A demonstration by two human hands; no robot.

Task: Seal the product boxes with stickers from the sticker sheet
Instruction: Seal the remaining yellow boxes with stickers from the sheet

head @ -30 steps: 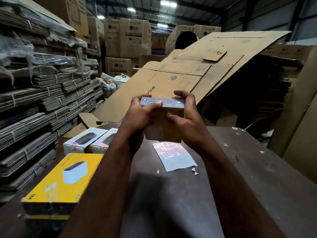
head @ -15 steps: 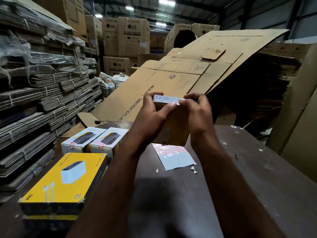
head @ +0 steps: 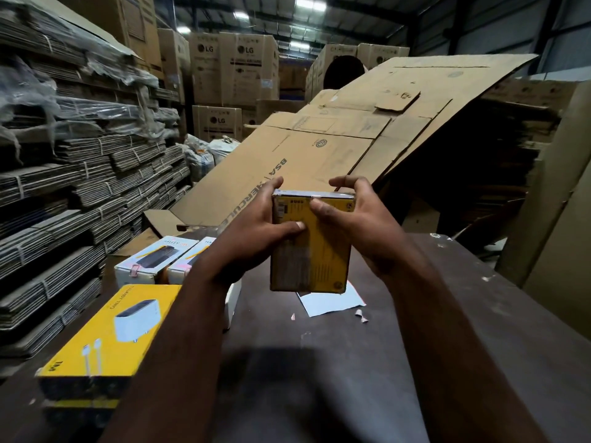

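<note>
Writing: "LG" cartons [head: 246, 68], "HALLEY" white boxes [head: 150, 262].
Hands: your left hand [head: 252, 233] and right hand [head: 363, 228] grip the box [head: 319, 254].
Change: you tipped its yellow face toward you.

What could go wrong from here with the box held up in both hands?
1. The small sticker on the top edge of the held yellow box looks barely wrapped over; unpressed, it may lift.
2. The left hand and right hand hold the box in the air above the sticker sheet; a slip could drop it onto the sheet.
</note>
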